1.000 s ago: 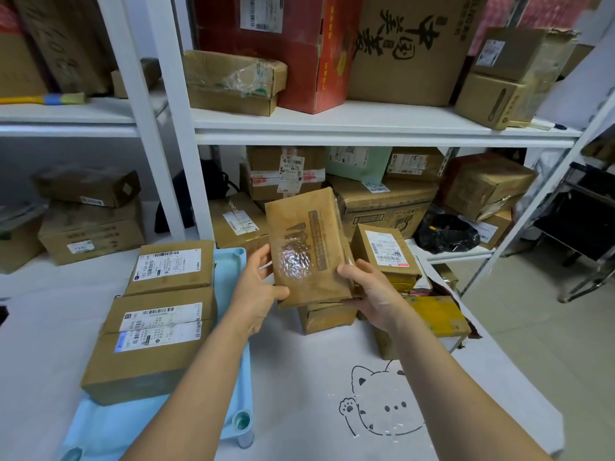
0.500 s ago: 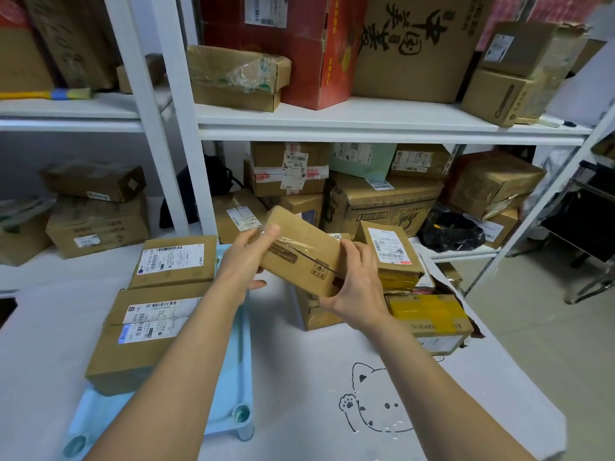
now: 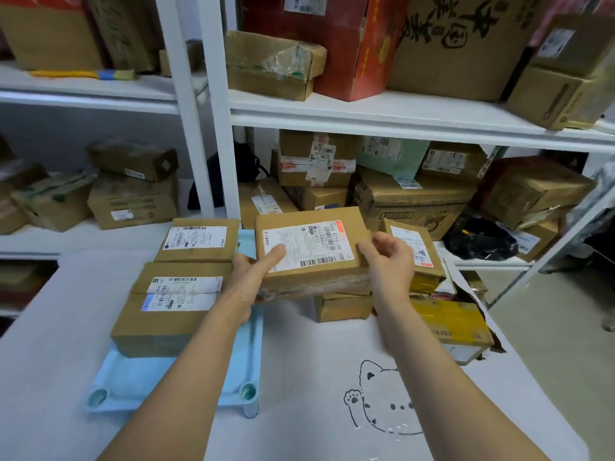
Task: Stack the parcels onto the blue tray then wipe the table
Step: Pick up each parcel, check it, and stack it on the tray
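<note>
I see both hands on one flat brown parcel (image 3: 312, 251), label up, carried in the air just right of the blue tray (image 3: 139, 377), with its left end over the tray's right rim. The left hand (image 3: 253, 274) clamps that end, thumb on the white label and fingers underneath. The right hand (image 3: 389, 261) pinches the opposite end with curled fingers. On the tray lie two labelled boxes, the near box (image 3: 173, 304) and the far box (image 3: 199, 241), touching end to end. Right of the tray, on the white-covered table (image 3: 299, 427), a small pile of parcels (image 3: 446, 321) sits beneath and beyond the held one. A cat drawing (image 3: 382, 404) marks the cloth right of the tray's near corner.
</note>
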`<state>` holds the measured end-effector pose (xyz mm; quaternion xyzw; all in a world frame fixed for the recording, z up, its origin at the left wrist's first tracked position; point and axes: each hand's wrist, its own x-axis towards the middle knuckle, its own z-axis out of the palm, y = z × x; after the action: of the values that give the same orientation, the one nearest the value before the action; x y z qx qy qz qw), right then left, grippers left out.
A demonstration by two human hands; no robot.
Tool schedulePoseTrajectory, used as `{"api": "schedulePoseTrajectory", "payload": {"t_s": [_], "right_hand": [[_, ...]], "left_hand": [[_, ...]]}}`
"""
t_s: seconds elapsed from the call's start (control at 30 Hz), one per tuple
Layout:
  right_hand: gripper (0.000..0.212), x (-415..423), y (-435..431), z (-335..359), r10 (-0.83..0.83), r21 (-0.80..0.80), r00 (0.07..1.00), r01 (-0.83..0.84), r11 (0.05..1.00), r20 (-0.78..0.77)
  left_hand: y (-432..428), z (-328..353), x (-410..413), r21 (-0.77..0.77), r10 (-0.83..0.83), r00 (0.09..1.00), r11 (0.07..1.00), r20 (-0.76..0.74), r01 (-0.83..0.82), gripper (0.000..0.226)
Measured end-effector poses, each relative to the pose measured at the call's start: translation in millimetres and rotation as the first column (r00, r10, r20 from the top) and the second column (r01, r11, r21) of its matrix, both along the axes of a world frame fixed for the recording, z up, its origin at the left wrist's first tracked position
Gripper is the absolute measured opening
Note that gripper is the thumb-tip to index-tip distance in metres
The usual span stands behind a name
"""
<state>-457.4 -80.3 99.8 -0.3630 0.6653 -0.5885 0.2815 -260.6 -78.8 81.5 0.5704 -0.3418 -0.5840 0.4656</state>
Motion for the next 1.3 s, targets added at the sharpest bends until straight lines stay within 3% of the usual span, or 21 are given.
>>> {"api": "schedulePoseTrajectory", "payload": {"t_s": [0.07,0.17,0.3,0.4,0.5,0.6,0.73,0.8,0.9,0.97,1.03,1.1,1.3], "right_hand": [[0.035,-0.4,-2.3,1.4,0.075,0.067,0.987,-0.085,0.994,0.141],[0.014,1.7,-1.6,-3.6,0.164,0.178,0.952,-0.213,0.961,0.257],[0.027,9.1,2.3,-19.9,0.285,0.206,0.872,-0.388,0.898,0.398],[0.046,17.5,8.0,-28.1,0.372,0.217,0.794,-0.519,0.827,0.481],[0.042,23.1,10.9,-30.9,0.438,0.194,0.748,-0.588,0.785,0.498],[0.04,34.8,10.6,-28.0,0.441,0.152,0.749,-0.575,0.804,0.495],[0.078,63.9,-0.9,-18.4,0.409,0.129,0.77,-0.528,0.839,0.49],[0.086,81.4,-13.5,-18.4,0.417,0.111,0.771,-0.526,0.843,0.482],[0.058,107.4,-29.6,-16.1,0.411,0.095,0.754,-0.525,0.846,0.512],[0.021,127.1,-41.2,-15.9,0.414,0.094,0.74,-0.536,0.839,0.529],[0.007,145.2,-54.5,-15.5,0.406,0.117,0.739,-0.543,0.832,0.538],[0.008,164.7,-68.7,-15.4,0.383,0.161,0.754,-0.535,0.83,0.533],[0.046,210.9,-106.5,-27.4,0.316,0.238,0.79,-0.493,0.837,0.525]], "left_hand": [[5.4,-5.8,3.5,-0.015,0.033,0.999,0.999,-0.015,-0.034,0.084],[14.9,-15.3,11.6,-0.026,0.015,0.997,1.0,-0.075,-0.017,0.099],[27.1,-21.4,21.6,-0.056,0.009,0.987,0.998,-0.161,-0.019,0.065],[33.1,-21.8,33.4,-0.083,-0.006,0.991,0.997,-0.135,-0.005,0.069],[35.8,-18.5,46.1,-0.11,-0.006,0.995,0.994,-0.102,-0.005,0.059],[35.0,-12.5,57.7,-0.143,0.011,0.993,0.989,-0.117,-0.028,0.054],[24.1,-6.8,80.7,-0.15,0.081,0.983,0.983,-0.162,-0.106,0.055],[14.6,-4.3,97.0,-0.15,0.102,0.978,0.98,-0.179,-0.13,0.051],[-2.1,-4.8,121.3,-0.132,0.16,0.968,0.973,-0.195,-0.187,0.039],[-16.7,-5.6,138.9,-0.107,0.194,0.964,0.971,-0.179,-0.215,0.045],[-31.9,-7.2,155.7,-0.075,0.216,0.962,0.97,-0.164,-0.231,0.051],[-48.2,-9.7,172.8,-0.045,0.217,0.962,0.973,-0.167,-0.227,0.055],[-91.9,-16.7,204.0,-0.027,0.195,0.978,0.98,-0.071,-0.198,0.061]]}}
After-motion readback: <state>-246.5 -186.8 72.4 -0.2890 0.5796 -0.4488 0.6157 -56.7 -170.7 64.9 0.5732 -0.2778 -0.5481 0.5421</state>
